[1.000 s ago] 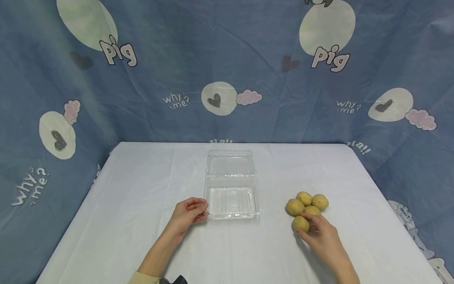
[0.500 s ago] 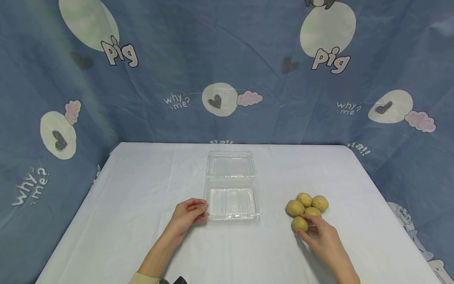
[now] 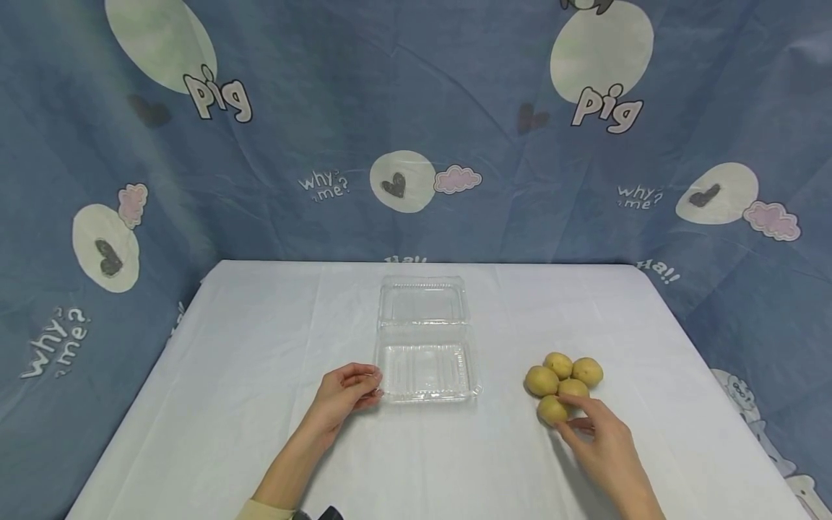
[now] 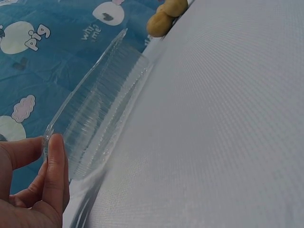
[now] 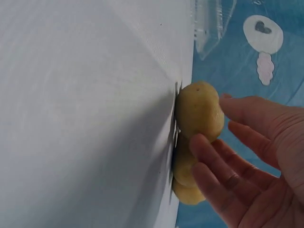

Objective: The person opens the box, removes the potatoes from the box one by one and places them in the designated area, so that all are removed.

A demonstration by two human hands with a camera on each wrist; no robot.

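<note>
A clear plastic clamshell container (image 3: 425,372) lies unfolded on the white table, its lid (image 3: 422,302) laid back behind the base. My left hand (image 3: 351,390) pinches the rim at the base's front left corner; the left wrist view shows thumb and fingers on either side of that rim (image 4: 71,102). Several small yellow potatoes (image 3: 542,380) are clustered to the right of the container. At the nearest potato (image 3: 551,410) is my right hand (image 3: 601,440), fingers spread and relaxed, thumb and fingertips right beside its skin. In the right wrist view this potato (image 5: 198,109) rests against the tablecloth.
White cloth (image 3: 214,375) covers the table. Behind and at both sides hangs a blue printed curtain (image 3: 520,217). A dark object (image 3: 330,513) shows at the bottom edge beside the left sleeve (image 3: 263,510).
My right hand has eased slightly to the right, its fingers loosening from around the nearest potato, which stays by the cluster. The left hand and the container have kept their places.
</note>
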